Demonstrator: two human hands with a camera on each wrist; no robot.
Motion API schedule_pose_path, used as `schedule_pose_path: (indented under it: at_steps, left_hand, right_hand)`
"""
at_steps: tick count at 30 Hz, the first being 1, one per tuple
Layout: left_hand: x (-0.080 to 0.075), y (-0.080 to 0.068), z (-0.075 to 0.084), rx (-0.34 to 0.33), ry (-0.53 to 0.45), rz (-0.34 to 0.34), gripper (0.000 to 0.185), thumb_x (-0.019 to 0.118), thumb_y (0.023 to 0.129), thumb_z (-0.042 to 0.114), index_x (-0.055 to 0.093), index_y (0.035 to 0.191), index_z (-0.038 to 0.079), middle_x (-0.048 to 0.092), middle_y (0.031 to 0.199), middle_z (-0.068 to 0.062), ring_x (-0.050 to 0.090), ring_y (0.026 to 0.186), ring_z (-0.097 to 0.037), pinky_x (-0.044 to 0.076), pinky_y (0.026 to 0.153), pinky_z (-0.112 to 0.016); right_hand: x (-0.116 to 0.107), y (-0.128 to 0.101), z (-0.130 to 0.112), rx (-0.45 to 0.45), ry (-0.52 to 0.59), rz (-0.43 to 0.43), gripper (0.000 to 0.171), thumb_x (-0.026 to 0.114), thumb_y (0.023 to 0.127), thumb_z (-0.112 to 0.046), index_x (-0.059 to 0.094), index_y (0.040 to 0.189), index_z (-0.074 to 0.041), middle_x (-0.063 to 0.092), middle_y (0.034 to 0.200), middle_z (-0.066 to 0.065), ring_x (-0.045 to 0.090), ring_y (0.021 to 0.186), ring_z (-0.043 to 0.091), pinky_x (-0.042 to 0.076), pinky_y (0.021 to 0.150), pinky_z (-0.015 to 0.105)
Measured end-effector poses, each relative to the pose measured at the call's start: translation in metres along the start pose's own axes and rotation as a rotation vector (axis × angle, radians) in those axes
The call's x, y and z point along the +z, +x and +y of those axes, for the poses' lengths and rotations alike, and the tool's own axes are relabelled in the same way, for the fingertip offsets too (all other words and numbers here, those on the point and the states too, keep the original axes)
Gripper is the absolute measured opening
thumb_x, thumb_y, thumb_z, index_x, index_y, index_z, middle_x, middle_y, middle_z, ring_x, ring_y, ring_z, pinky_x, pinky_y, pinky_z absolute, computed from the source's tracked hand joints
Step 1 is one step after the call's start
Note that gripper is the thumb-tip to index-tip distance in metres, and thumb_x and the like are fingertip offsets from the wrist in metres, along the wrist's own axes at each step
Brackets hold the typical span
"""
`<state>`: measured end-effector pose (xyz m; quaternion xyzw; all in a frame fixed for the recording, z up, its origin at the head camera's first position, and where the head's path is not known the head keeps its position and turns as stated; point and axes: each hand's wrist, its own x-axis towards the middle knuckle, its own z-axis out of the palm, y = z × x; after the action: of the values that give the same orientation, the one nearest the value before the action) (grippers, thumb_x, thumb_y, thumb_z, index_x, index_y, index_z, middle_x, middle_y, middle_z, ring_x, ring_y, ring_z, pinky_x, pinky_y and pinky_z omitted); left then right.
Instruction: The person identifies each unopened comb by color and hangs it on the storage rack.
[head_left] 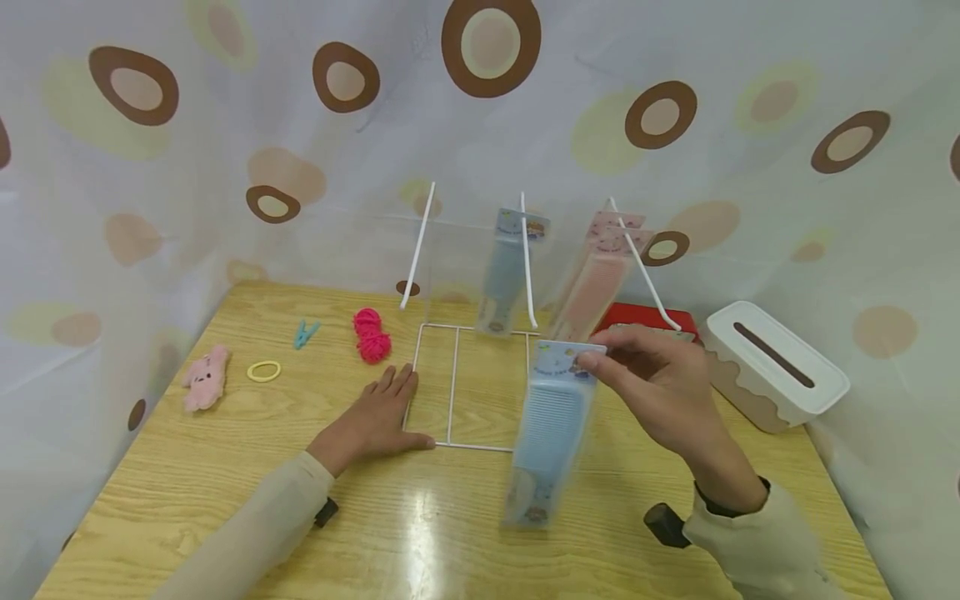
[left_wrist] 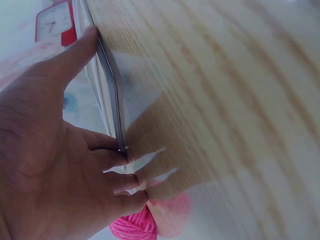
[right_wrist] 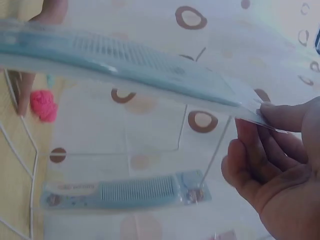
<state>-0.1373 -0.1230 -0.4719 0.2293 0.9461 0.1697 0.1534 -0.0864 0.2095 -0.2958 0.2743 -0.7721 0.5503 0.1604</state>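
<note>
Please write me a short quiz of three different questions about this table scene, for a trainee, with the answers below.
1. True or false: the right hand pinches the top of a blue comb in clear plastic packaging.
2. What does the left hand rest on?
A. the pink plush toy
B. the wooden table, at the base of the white wire rack
C. the white box
3. Fill in: on the white wire rack there hang one blue packaged comb and ____ packaged combs.

Key
1. True.
2. B: the fingers lie flat on the wooden table, touching the rack's base.
3. Pink.
</note>
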Motion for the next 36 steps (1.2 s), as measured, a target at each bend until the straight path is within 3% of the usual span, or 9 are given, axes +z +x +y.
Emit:
schedule_pose_path:
  at_steps: [3,10,18,26,31,36]
  left_hand:
    - [0.001,0.0,-0.001,-0.005,0.002,0.0,0.108,0.067,0.088,0.061,0.018,0.157,-0.005,0.011,0.165,-0.022,0.008,0.151,-0.045,0.017,0.118,-0.06]
    - [0.002,0.0,-0.002,0.0,0.002,0.005,0.109,0.066,0.087,0.063,0.018,0.157,-0.005,0.011,0.165,-0.022,0.007,0.151,-0.044,0.017,0.118,-0.06]
    - [0.003,0.001,-0.003,-0.004,-0.011,0.009,0.109,0.066,0.087,0.064,0.018,0.157,-0.004,0.01,0.165,-0.021,0.006,0.151,-0.044,0.017,0.118,-0.06]
    - [0.0,0.0,-0.002,-0.003,-0.013,-0.002,0.109,0.066,0.086,0.064,0.018,0.157,-0.005,0.01,0.165,-0.021,0.007,0.151,-0.044,0.018,0.118,-0.06]
    - [0.0,0.0,-0.002,0.003,-0.023,0.0,0.109,0.067,0.087,0.062,0.019,0.157,-0.005,0.011,0.165,-0.022,0.007,0.151,-0.045,0.017,0.117,-0.061]
    - [0.001,0.0,-0.002,0.002,-0.018,-0.005,0.108,0.066,0.087,0.063,0.018,0.157,-0.005,0.01,0.165,-0.022,0.006,0.151,-0.044,0.017,0.118,-0.061]
  right_hand:
    - [0.012,0.009,-0.003,-0.001,0.06,-0.012,0.019,0.073,0.081,0.015,0.073,0.096,0.004,0.073,0.086,0.007,0.067,0.071,0.013,0.055,0.069,0.019]
    - [0.026,0.021,-0.007,0.016,-0.039,0.022,0.016,0.074,0.082,0.012,0.075,0.092,-0.001,0.072,0.082,0.0,0.066,0.07,0.01,0.054,0.067,0.02]
    - [0.03,0.028,-0.002,0.078,-0.042,0.03,0.012,0.075,0.084,0.007,0.075,0.094,-0.001,0.073,0.081,-0.001,0.067,0.07,0.011,0.054,0.067,0.021]
    - [0.032,0.044,0.027,0.121,-0.125,0.06,0.01,0.075,0.089,-0.003,0.074,0.098,0.001,0.072,0.084,0.005,0.064,0.073,0.011,0.052,0.067,0.019]
    - [0.037,0.07,0.049,0.135,-0.108,0.109,0.015,0.072,0.092,-0.007,0.072,0.101,0.005,0.071,0.089,0.012,0.062,0.076,0.014,0.051,0.071,0.019]
    - [0.044,0.097,0.064,0.234,-0.106,0.168,0.024,0.071,0.094,-0.016,0.07,0.108,0.003,0.071,0.095,0.011,0.062,0.08,0.015,0.053,0.075,0.019]
